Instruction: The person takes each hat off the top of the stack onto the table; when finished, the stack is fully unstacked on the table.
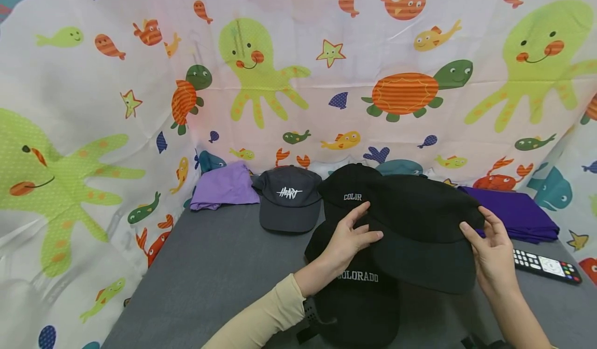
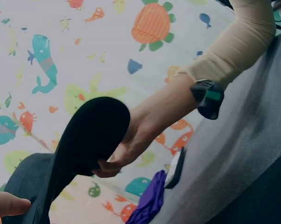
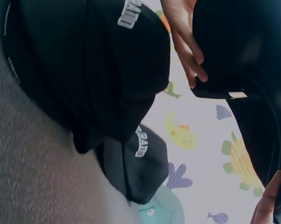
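Note:
Both hands hold a plain black cap (image 1: 420, 214) up in the air, its brim toward me. My left hand (image 1: 347, 241) grips its left side, the thumb and fingers at the edge. On the opposite side, my right hand (image 1: 493, 253) pinches the cap near where brim and crown meet. A small white label (image 3: 237, 94) shows inside the cap in the right wrist view. Below lies a second black cap (image 1: 359, 307) lettered COLORADO, partly covered by my left hand and forearm. Behind stands another black cap (image 1: 342, 183), its lettering partly hidden by the held cap.
A dark grey cap (image 1: 289, 204) lettered HEART sits on the grey table (image 1: 210, 271), left of the black caps. Folded lilac cloth (image 1: 226, 185) lies at the back left, folded purple cloth (image 1: 522, 214) at the back right. A remote control (image 1: 545, 266) lies near the right hand. A sea-animal curtain (image 1: 303, 84) hangs behind.

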Available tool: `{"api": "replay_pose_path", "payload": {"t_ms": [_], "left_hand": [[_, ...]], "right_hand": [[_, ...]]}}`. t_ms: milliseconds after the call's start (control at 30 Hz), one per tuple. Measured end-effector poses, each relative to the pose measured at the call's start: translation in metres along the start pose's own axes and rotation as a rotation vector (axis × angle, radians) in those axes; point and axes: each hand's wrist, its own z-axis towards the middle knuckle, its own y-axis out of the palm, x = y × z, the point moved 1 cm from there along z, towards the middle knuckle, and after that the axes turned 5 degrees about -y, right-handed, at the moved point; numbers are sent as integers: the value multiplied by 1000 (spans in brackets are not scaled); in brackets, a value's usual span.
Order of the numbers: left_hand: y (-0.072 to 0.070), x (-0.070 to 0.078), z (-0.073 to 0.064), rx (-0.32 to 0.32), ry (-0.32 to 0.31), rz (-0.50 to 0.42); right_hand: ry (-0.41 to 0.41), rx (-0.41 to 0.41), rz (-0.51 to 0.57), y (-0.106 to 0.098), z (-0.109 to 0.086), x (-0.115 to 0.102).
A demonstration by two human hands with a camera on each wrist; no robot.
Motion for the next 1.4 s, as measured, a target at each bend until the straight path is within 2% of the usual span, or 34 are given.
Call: {"api": "replay_pose_path", "payload": {"t_ms": [267,467,600,767,867,1067,1200,1400], "left_hand": [[16,-13,-2,-68,4,53],[32,-20,-11,-92,-74,48],[41,-28,-14,-100,-90,12],[54,-42,-15,-114,-106,-46],[62,-52,-13,-91,-118,-79],[79,-66,-9,25,-120,-107],[90,-69,-4,100,-128,-84],[101,-79,5,186,-127,-15]], "right_hand": [[-39,67,3,-16,9,4],[-27,143,5,-32,15,5],[-15,154,37,-44,17,7],[-58,186,96,-58,20,11],[-81,206,104,-65,21,15],[-85,227,74,-79,24,24],[-82,252,16,-88,27,30],[-76,335,-119,-100,35,39]]}}
